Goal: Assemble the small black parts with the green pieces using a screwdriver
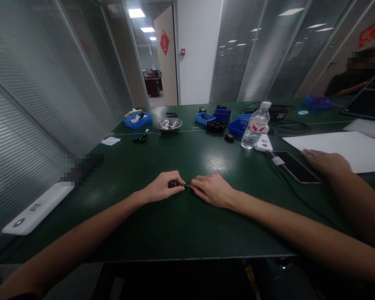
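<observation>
My left hand point(163, 187) and my right hand point(212, 190) rest on the dark green table point(162, 225), fingertips almost meeting. Between them sits a small dark part point(178, 185). The left fingers curl round its dark body. My right fingers pinch toward its tip; whether they hold anything I cannot make out.
Another person's hand point(326, 161) lies flat at the right by a phone point(296, 167) and a white sheet point(340, 148). Farther back stand a water bottle point(256, 125), a metal bowl point(169, 123), blue bins point(137, 120) and black parts. A white device point(37, 208) lies at the left edge.
</observation>
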Demonstrator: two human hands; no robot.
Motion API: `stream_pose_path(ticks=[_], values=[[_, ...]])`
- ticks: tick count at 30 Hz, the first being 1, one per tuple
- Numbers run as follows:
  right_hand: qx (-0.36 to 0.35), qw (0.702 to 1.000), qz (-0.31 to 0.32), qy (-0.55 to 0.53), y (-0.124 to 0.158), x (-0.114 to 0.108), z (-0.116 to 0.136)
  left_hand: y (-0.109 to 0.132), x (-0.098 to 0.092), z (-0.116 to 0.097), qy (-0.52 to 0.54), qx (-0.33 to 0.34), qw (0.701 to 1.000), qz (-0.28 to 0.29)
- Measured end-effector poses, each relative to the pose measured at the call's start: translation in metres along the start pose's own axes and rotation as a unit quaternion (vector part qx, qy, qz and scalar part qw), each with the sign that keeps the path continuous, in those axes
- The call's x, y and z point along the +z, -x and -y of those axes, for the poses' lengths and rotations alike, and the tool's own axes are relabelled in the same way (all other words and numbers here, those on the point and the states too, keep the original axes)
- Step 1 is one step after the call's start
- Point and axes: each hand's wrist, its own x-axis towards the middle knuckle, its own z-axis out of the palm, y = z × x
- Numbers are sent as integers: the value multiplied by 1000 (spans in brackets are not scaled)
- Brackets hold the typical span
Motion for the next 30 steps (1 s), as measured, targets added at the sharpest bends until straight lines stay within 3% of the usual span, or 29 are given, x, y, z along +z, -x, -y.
stream_pose_path(ticks=[19,30], values=[[12,1000,-5,12,2,3,2,0,0,-3,-8,33,999,8],[-1,996,7,86,1,-6,16,-1,-2,-4,-7,46,998,32]])
